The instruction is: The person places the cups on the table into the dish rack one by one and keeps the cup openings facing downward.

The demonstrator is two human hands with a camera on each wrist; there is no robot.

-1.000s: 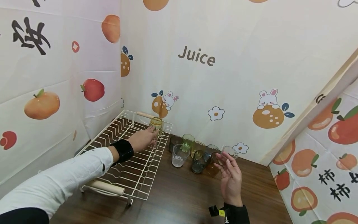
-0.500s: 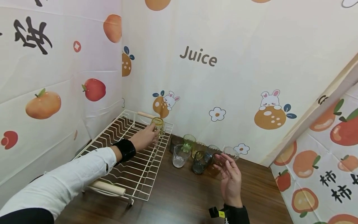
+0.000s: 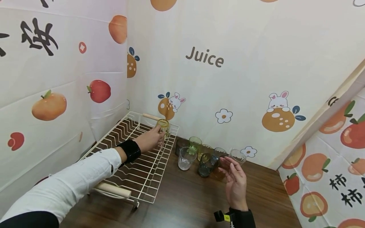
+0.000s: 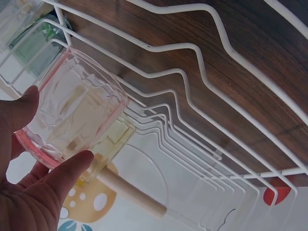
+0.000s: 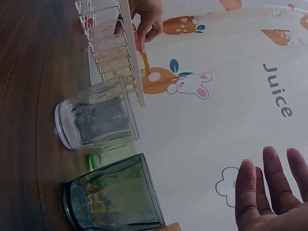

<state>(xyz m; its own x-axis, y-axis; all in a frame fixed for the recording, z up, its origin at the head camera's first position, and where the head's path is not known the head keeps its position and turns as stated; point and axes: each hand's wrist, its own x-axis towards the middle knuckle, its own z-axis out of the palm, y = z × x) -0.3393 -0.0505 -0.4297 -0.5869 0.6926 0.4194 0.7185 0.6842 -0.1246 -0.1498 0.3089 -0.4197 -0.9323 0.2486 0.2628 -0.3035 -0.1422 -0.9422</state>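
Observation:
My left hand (image 3: 149, 139) reaches over the far right part of a white wire dish rack (image 3: 166, 164). Between thumb and fingers it grips a pink-tinted glass (image 4: 77, 106), which the hand largely hides in the head view. Right behind this stands a yellow glass (image 3: 163, 123), upside down on the rack. To the right, my right hand (image 3: 236, 185) is raised with loose, slightly bent fingers and nothing in them. It overlaps an amber glass (image 3: 219, 174) in the head view.
Several tumblers cluster on the wooden table by the back wall: clear (image 3: 185, 162), dark grey (image 3: 206, 169), green (image 3: 195, 142), yellow (image 3: 204, 151) and another clear one (image 3: 238, 155). The rack has wooden handles (image 3: 114, 190). Printed cloth walls enclose the table.
The head view has swung slightly left. My left fingers have drawn in a little at the glass on the rack. My right hand keeps its pose.

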